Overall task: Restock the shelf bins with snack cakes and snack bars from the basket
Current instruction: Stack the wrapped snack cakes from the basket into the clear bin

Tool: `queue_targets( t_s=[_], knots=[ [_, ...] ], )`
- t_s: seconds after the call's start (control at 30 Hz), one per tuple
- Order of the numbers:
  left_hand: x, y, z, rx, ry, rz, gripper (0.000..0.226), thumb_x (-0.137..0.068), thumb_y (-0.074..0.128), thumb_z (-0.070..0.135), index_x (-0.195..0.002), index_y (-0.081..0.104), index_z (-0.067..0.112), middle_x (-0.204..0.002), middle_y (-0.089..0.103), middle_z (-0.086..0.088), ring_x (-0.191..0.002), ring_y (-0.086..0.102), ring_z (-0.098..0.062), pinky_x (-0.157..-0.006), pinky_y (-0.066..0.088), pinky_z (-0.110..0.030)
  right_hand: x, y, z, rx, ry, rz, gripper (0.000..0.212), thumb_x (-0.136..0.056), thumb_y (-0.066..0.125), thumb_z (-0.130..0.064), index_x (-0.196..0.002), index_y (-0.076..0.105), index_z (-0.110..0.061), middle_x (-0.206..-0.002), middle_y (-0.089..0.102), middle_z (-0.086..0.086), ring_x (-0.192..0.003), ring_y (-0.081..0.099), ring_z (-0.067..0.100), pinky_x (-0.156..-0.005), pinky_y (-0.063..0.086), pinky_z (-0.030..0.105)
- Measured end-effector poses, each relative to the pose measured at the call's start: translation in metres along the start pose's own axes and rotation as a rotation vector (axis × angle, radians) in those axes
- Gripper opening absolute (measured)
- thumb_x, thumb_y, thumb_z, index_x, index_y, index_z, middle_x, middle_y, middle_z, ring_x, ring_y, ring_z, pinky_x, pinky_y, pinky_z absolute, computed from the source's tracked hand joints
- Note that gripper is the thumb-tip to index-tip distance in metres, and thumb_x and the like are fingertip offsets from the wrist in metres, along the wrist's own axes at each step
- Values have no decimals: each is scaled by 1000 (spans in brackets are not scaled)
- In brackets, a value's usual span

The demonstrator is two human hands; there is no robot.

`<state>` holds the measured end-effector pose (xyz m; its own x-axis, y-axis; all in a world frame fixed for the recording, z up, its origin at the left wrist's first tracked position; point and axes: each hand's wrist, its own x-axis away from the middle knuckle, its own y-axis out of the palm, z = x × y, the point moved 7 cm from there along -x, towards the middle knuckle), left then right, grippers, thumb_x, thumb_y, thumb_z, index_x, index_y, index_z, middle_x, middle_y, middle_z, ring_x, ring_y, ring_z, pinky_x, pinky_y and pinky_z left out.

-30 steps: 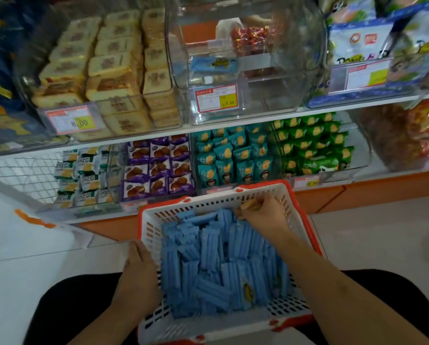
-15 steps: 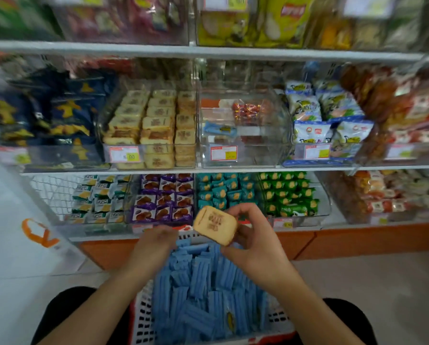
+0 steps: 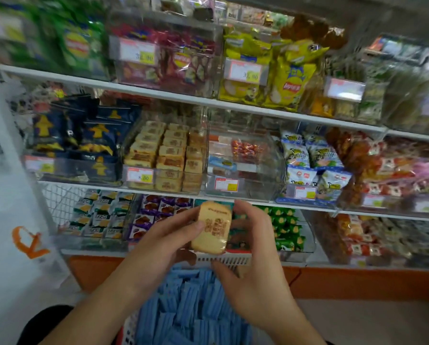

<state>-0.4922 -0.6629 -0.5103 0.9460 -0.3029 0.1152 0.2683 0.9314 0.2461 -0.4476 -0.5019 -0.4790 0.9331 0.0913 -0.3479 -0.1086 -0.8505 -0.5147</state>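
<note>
On the far left of the middle shelf sat dark blue packets with yellow figures [image 3: 84, 140]. Just to their right stood the clear plastic bin of pale, tan-printed wrapped snack cakes [image 3: 168, 158], stacked in rows behind a price label reading 8.00, and well filled. Beside it, a clear bin [image 3: 243, 165] looked nearly bare, holding a few red wrapped sweets at the back.

Below and in front, the left hand [image 3: 158, 247] curled its fingers against the left edge of one pale rectangular wrapped snack cake [image 3: 212, 229], held upright with its printed face towards the camera. The right hand [image 3: 253, 260] pinched the same cake from the right, fingers over its top corner and thumb under its lower edge. Both hands gripped the cake, which was off the shelf, in the air above the red and white plastic basket [image 3: 223, 260] heaped with pale blue wrapped snack bars [image 3: 188, 305].

The matching bin lay up and to the left. The cake would probably sit best laid flat, printed side up, onto a shorter stack, released by one hand first. Squeezing looked risky, as such a cake likely crushes easily.
</note>
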Motion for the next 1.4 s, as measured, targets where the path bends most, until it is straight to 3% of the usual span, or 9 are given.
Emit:
queue_targets(
  t_s=[0.2, 0.3, 0.47, 0.67, 0.87, 1.0, 1.13, 1.27, 1.4],
  knots=[
    [2, -6, 8, -61, 23, -28, 31, -89, 76, 43, -119, 76, 41, -115, 77, 0, -93, 70, -7, -78, 48, -31, -14, 1, -17, 110, -56, 26, 85, -77, 92, -27, -144, 42, -43, -136, 46, -26, -132, 48, 3, -102, 47, 23],
    [3, -12, -4, -3, 18, -13, 49, -79, 85, 34, -126, 72, 28, -123, 74, -3, -117, 70, -19, -98, 53, -43, -17, 4, -17, 138, 10, 125, 86, -71, 92, -47, -138, 38, -45, -124, 42, -31, -120, 50, -1, -90, 52, 22],
    [-2, -35, -5, 136, 5, 268, 36, -87, 79, 22, -120, 68, 15, -111, 78, -8, -102, 75, -28, -89, 59, -50, -22, 21, -13, 397, 32, -30, 60, -78, 76, -67, -122, 41, -45, -111, 47, -27, -101, 53, -1, -77, 55, 26],
    [-19, -46, 15, -141, -43, 301, 34, -82, 81, 45, -108, 76, 24, -96, 80, 3, -88, 77, -16, -83, 64, -48, -53, 40, -34, 605, -176, -265, 95, -86, 78, -42, -155, 14, -46, -156, 16, -25, -145, 27, 9, -110, 48, 35],
    [-58, -65, 41, -109, 32, 308, 34, -88, 74, 51, -117, 68, 36, -106, 76, 15, -95, 73, -4, -86, 59, -33, -119, 44, -31, 617, -197, -196, 75, -79, 75, -33, -144, 38, -31, -134, 39, -14, -125, 46, 13, -99, 51, 30],
    [-102, -93, 55, -683, 188, 311, 46, -101, 62, 42, -144, 47, 42, -147, 46, 22, -127, 51, -3, -107, 45, -31, -200, 48, -8, 647, -73, -200, 65, -78, 77, -27, -131, 41, -24, -124, 40, -7, -115, 50, 21, -89, 56, 39],
    [-142, -115, 49, -1405, 242, 326, 81, -98, 59, 35, -163, 11, 29, -167, 0, 0, -151, 23, -25, -121, 35, -40, -293, 63, 28, 838, 4, -238, 71, -80, 78, -43, -136, 46, -14, -131, 50, 10, -125, 51, 36, -104, 49, 48],
    [-157, -129, 26, -1621, 66, 340, 95, -96, 61, 34, -163, -4, 18, -164, -19, -13, -155, -7, -37, -127, 15, -51, -353, 83, 57, 1057, 34, -388, 66, -91, 69, -54, -132, 51, -6, -127, 60, 17, -121, 57, 39, -102, 45, 43],
    [-164, -131, 16, -1674, 50, 333, 89, -101, 51, 29, -163, -10, 13, -163, -29, -13, -152, -24, -38, -127, -5, -51, -389, 100, 92, 1161, 41, -493, 36, -87, 62, -47, -101, 48, -17, -113, 58, 10, -107, 58, 34, -92, 43, 41]
  ],
)
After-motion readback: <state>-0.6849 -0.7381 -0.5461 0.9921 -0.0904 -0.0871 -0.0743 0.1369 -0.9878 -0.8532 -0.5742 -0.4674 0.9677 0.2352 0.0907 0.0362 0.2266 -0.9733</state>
